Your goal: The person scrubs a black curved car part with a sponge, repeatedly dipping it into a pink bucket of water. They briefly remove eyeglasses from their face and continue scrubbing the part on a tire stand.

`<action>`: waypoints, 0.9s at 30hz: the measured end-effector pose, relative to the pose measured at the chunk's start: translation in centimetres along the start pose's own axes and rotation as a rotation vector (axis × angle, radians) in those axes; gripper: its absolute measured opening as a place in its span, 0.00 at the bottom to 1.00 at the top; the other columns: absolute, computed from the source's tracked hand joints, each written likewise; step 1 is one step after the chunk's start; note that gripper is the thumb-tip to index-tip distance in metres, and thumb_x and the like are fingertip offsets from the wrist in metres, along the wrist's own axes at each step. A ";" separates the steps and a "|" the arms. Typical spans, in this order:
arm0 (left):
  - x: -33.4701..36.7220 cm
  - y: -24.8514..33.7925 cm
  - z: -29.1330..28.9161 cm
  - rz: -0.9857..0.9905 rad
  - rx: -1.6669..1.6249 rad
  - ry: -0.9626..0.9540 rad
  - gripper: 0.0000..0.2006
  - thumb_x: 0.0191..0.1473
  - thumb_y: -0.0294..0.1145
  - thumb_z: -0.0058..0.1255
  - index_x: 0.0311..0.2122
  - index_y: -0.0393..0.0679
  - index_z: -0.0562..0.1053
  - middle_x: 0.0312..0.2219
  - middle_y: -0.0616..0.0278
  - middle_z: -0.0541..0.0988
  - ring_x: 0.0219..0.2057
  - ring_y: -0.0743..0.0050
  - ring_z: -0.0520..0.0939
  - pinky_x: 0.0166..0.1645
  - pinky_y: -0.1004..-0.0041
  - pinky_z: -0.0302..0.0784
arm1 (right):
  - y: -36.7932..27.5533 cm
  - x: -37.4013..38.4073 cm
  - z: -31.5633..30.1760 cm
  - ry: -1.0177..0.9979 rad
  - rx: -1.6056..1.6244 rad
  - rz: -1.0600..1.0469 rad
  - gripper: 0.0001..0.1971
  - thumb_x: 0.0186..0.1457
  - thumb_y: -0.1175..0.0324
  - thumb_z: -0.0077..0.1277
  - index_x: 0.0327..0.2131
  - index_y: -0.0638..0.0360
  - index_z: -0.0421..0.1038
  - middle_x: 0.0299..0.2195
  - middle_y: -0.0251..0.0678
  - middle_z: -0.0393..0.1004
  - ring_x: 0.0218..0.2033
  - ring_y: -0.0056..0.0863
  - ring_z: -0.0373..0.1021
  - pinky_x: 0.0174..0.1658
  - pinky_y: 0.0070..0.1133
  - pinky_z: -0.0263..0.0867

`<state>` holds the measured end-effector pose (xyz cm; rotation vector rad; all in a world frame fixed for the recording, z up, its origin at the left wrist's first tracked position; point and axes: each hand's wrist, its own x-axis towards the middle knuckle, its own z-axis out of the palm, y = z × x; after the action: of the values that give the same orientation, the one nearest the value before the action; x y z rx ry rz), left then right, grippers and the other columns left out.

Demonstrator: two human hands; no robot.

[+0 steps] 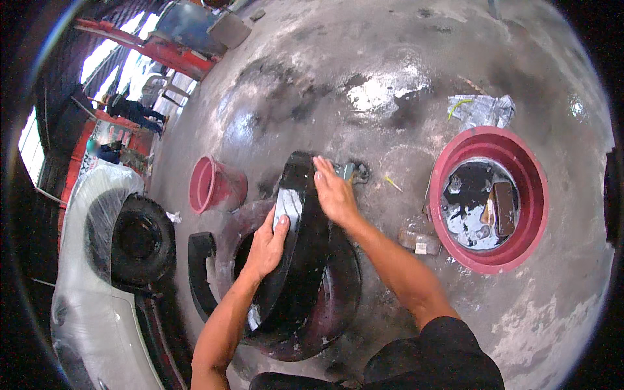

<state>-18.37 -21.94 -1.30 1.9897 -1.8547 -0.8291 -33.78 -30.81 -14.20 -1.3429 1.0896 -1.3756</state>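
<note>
A glossy, wet, curved black panel (296, 260), like a car's wheel-arch trim, leans in front of me on a tyre (348, 286) lying flat on the floor. My left hand (266, 247) grips the panel's left edge, its thumb on the face next to a bright patch, which may be reflected light. Against the panel's upper right side my right hand (335, 195) lies with its fingers stretched out. Whether anything thin is under that palm is hidden. A second curved black piece (200, 273) is to the left, beside the tyre.
To the right stands a red tub (536, 201) of dark, foamy water holding a brown block (504, 208). A brick-like block (416, 242) and a crumpled silver sheet (484, 110) lie nearby. Left are a red bucket (221, 185) and a plastic-covered car (97, 260). Two people are far left.
</note>
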 end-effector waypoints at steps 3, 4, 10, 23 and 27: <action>0.0 0.2 -0.2 -0.001 0.011 0.023 0.30 0.71 0.49 0.38 0.69 0.40 0.61 0.56 0.39 0.76 0.61 0.46 0.76 0.64 0.62 0.66 | -1.8 -5.9 1.5 0.046 -0.077 -0.171 0.24 0.72 0.64 0.36 0.65 0.69 0.61 0.68 0.55 0.58 0.71 0.50 0.54 0.71 0.39 0.51; 0.1 0.3 -0.3 0.011 0.002 0.018 0.30 0.71 0.49 0.38 0.69 0.40 0.61 0.56 0.39 0.77 0.61 0.46 0.76 0.64 0.62 0.66 | -1.8 -7.0 1.5 0.023 0.009 -0.173 0.24 0.72 0.63 0.36 0.65 0.66 0.62 0.69 0.53 0.58 0.71 0.49 0.54 0.71 0.41 0.48; 0.0 0.6 -0.3 0.005 0.022 0.023 0.29 0.71 0.50 0.38 0.69 0.41 0.62 0.56 0.38 0.77 0.60 0.46 0.76 0.64 0.61 0.67 | -1.9 -2.5 0.1 -0.027 -0.080 -0.079 0.25 0.72 0.62 0.36 0.65 0.66 0.62 0.68 0.52 0.59 0.70 0.50 0.54 0.72 0.38 0.49; 0.6 0.7 -0.1 0.021 -0.019 0.016 0.29 0.71 0.48 0.38 0.68 0.37 0.62 0.55 0.39 0.78 0.59 0.48 0.77 0.63 0.63 0.67 | -1.2 -1.4 0.2 -0.018 -0.068 -0.047 0.26 0.73 0.61 0.32 0.66 0.67 0.59 0.68 0.52 0.59 0.70 0.47 0.55 0.71 0.39 0.50; 0.4 0.9 -0.1 0.017 0.028 0.020 0.30 0.70 0.50 0.39 0.68 0.38 0.62 0.57 0.38 0.76 0.61 0.47 0.75 0.65 0.62 0.65 | 1.0 2.1 1.3 0.042 -0.138 0.136 0.26 0.74 0.59 0.30 0.65 0.66 0.61 0.67 0.51 0.61 0.69 0.48 0.56 0.71 0.40 0.49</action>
<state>-19.09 -22.43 -0.77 1.9884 -1.8800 -0.7795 -32.49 -33.06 -14.69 -1.3166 1.3001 -1.2526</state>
